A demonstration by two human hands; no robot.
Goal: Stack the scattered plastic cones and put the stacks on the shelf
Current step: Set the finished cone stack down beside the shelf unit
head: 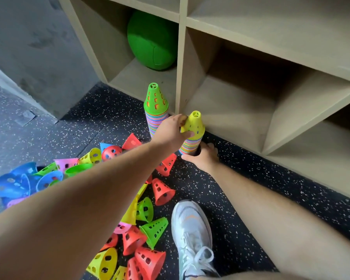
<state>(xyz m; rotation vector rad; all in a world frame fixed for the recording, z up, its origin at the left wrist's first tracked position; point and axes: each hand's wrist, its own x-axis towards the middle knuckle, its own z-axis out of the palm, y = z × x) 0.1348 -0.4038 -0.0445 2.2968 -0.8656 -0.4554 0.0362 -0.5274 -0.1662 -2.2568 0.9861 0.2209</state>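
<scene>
While it stands upright on the black speckled rubber floor (251,178), just in front of the bottom edge of the beige wooden cubby shelf (240,110), the yellow-topped stack of multicoloured plastic cones (190,145) is held at both ends. The left hand (173,129) reaches across from the lower left and pinches the yellow perforated cone (194,126) at the top of that stack between thumb and curled fingers. The right hand (202,156) sits low at the base, thumb on the near side and fingers wrapped round the far side of the bottom cones, touching the floor.

Just beside it on the left stands a taller green-topped stack of cones (156,110), also upright on the floor, in front of the shelf's vertical divider and free of either hand. The shelf compartment straight behind the held stack shows only bare boards.

Nearer the person, loose plastic cones (146,239) in red, green, yellow, pink and blue lie tipped on their sides in a scattered heap across the floor, partly hidden under the left forearm. A white lace-up sneaker (192,235) is planted to the right of the heap, between the two arms.

Further out, a green padded ball (152,41) rests in the shelf compartment left of the divider, and a grey wall (34,47) rises beyond the shelf's left side.
</scene>
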